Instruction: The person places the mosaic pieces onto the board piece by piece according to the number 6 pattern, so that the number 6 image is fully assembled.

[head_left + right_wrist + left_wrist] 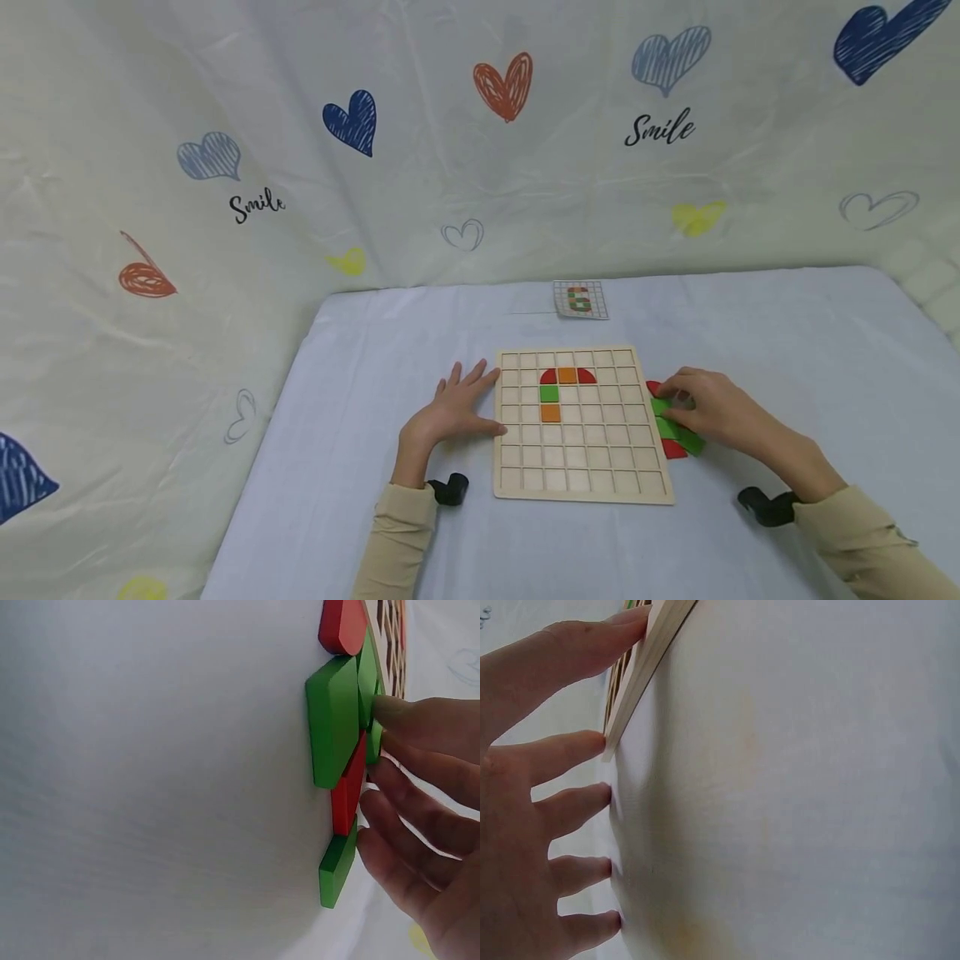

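Note:
A wooden grid board [517, 458] lies on the white cloth. On its upper part sit two red quarter-round tiles [587, 377], two orange square tiles [551, 412] and a green square tile [549, 393]. My left hand [456, 410] rests at the board's left edge, fingers spread, thumb and index fingertip touching the frame. Along the right edge lies a small pile of red tiles [349, 799] and green tiles [334, 724]. My right hand [712, 406] is over this pile, its thumb and index finger pinching a green tile [374, 739] that the fingers partly cover.
Behind the board a small pattern card [592, 307] shows a coloured figure on a grid. A white cloth wall printed with hearts [504, 87] rises at the table's back edge. Black wrist camera mounts [450, 490] stick out beside both sleeves.

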`<state>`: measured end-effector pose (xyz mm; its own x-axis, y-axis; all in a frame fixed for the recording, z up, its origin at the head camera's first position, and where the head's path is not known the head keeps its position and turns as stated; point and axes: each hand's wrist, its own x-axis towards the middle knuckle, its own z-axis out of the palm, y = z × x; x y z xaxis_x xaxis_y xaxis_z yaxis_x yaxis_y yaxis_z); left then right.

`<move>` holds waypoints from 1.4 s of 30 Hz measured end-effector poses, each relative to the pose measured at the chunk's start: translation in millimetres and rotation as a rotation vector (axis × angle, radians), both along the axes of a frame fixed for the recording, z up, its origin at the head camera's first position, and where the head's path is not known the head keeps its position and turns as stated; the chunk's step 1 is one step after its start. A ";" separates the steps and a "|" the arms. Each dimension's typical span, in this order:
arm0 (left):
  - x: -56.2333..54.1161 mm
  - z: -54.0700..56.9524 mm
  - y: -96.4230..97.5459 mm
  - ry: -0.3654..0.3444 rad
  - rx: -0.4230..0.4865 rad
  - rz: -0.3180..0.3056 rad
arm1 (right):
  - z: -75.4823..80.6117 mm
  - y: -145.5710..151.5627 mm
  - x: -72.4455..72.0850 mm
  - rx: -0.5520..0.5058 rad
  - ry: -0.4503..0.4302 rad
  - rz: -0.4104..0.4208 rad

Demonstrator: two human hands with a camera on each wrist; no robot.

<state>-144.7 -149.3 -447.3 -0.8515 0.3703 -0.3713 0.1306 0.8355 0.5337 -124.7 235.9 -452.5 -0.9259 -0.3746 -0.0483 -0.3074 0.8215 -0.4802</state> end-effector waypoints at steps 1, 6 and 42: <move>-0.1 -0.1 0.2 0.001 0.001 -0.002 | -0.4 0.2 -0.1 0.006 -0.001 0.000; -0.8 -1.2 1.0 0.000 -0.008 -0.012 | -2.6 0.6 0.1 0.013 0.004 -0.009; -0.7 0.1 0.3 -0.006 0.007 -0.011 | 4.8 1.0 9.1 -0.210 0.021 -0.008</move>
